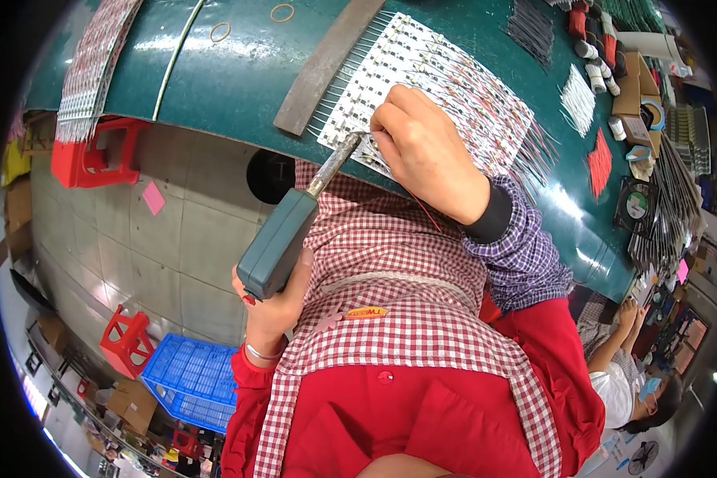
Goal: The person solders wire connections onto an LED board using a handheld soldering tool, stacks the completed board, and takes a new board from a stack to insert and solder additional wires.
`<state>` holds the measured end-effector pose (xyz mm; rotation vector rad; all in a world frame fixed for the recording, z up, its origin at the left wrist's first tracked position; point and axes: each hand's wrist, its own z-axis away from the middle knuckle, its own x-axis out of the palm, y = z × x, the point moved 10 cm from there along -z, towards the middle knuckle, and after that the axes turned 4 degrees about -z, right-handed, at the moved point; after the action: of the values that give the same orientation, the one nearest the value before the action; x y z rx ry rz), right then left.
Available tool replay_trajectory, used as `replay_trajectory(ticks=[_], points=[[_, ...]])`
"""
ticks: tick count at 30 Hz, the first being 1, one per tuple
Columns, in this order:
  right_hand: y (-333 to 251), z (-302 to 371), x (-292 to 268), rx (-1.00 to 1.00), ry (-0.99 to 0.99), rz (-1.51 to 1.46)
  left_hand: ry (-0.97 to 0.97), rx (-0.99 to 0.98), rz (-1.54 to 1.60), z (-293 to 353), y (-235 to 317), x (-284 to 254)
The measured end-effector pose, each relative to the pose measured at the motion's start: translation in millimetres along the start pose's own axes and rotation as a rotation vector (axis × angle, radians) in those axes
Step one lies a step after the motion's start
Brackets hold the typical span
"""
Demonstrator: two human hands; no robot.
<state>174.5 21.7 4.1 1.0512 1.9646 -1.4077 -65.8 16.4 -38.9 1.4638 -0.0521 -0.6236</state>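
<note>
My left hand [276,317] is wrapped round the handle of a dark green soldering gun [280,237]. Its metal tip reaches up to the near edge of a white circuit board panel [372,76] lying on the green table. Just beside that tip, my right hand [432,151] is closed in a pinch over the panel. A thin red wire [425,209] trails out below this hand; its pinched end is hidden by the fingers. Rows of red, black and white wires [478,99] spread over the panel's right part.
A flat grey bar [327,68] lies along the panel's left side. Wire bundles [579,99], spools [597,76] and a cardboard box [633,95] are on the right. Rubber bands [282,12] lie on the table [239,88]. A red stool [103,151] and blue crate [190,381] stand left; another person [633,390] sits right.
</note>
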Motion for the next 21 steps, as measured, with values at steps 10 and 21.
replay_trajectory(ticks=[10,21], points=[[-0.6,-0.1,0.2,0.003,-0.011,0.005,-0.019,0.053,0.008,4.7,-6.5,-0.8],[6.8,2.8,1.4,0.047,-0.012,-0.012,0.004,0.168,-0.031,-4.7,-2.4,-3.5]])
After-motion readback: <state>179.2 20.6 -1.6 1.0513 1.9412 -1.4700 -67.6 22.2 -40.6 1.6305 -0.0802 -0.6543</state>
